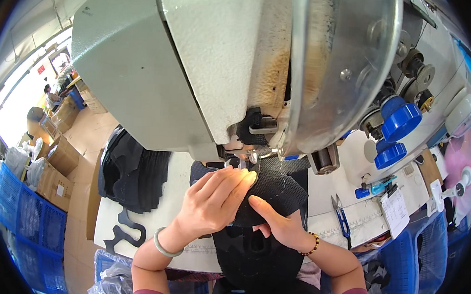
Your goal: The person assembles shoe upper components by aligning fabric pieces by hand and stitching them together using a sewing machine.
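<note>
A black mesh fabric piece (287, 185) lies under the needle area of a large grey-white sewing machine (203, 53). My left hand (207, 204) presses its bunched fingertips on the left edge of the fabric, close by the needle; the fingers are together. Gripping the near edge is my right hand (282, 225), with its thumb on top and its fingers folded partly out of sight beneath. More black material (256, 250) hangs below the hands toward my lap. The machine head and my left fingers hide much of the stitching spot.
Stacked black cut pieces (137, 173) sit on the left of the table, with a wavy dark piece (125, 232) nearer me. Thread snips (342, 221) and a paper pad (395, 210) lie at right. Blue crates (29, 220) and cardboard boxes (55, 182) stand beyond the table's left.
</note>
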Motion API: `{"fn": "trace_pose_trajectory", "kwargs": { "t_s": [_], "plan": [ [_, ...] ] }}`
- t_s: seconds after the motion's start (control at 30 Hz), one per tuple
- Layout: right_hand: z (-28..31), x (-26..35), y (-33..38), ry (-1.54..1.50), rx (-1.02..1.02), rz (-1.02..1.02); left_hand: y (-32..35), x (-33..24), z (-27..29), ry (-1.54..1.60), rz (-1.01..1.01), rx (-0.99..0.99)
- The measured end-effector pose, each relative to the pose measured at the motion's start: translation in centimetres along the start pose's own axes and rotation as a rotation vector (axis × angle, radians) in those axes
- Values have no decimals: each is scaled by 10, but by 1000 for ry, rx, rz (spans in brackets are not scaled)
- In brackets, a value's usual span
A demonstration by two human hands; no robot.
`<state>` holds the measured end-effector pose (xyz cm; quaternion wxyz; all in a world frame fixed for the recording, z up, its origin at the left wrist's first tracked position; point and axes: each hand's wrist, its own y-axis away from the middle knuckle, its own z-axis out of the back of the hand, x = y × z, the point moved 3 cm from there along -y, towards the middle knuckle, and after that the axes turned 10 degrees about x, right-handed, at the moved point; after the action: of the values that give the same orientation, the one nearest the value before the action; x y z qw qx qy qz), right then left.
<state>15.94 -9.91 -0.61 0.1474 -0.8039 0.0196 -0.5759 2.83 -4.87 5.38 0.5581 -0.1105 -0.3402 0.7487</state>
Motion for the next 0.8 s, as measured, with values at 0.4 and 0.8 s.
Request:
{"fn": "trace_pose_trajectory", "kwargs": {
  "t_s": [0.4, 0.8],
  "plan": [
    [7, 7, -2, -67, -91, -76, -3, 5, 3, 112, 3, 23],
    [-3, 3, -4, -125, 24, -130, 4, 41, 8, 479, 110, 190]
  ]
}}
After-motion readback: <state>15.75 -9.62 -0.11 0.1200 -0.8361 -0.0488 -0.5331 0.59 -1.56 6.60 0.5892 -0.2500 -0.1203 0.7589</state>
